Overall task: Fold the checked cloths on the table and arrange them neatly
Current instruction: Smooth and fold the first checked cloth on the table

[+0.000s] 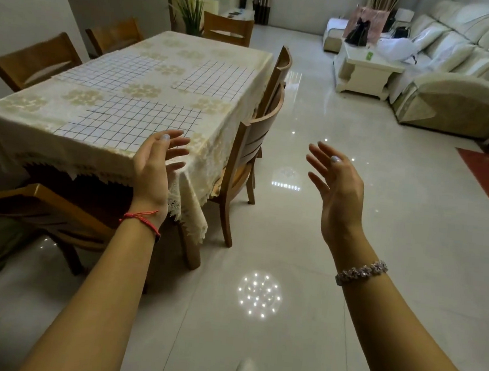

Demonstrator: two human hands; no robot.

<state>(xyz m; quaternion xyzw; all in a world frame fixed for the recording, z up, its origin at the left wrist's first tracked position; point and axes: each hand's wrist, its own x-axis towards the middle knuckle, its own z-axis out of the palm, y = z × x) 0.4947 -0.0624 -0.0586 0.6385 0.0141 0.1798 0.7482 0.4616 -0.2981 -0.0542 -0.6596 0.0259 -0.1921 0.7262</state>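
Three white checked cloths lie flat and unfolded on the table, which wears a cream lace cover. One cloth is at the near edge, one at the far left, one at the far right. My left hand hovers in the air in front of the table's near right corner, fingers spread and relaxed, holding nothing. My right hand is raised over the floor to the right of the table, fingers also spread, empty. Neither hand touches a cloth.
Wooden chairs surround the table: two on the right side, one at the near left, others at the left and far end. Glossy tiled floor stretches right to a cream sofa and a low white table.
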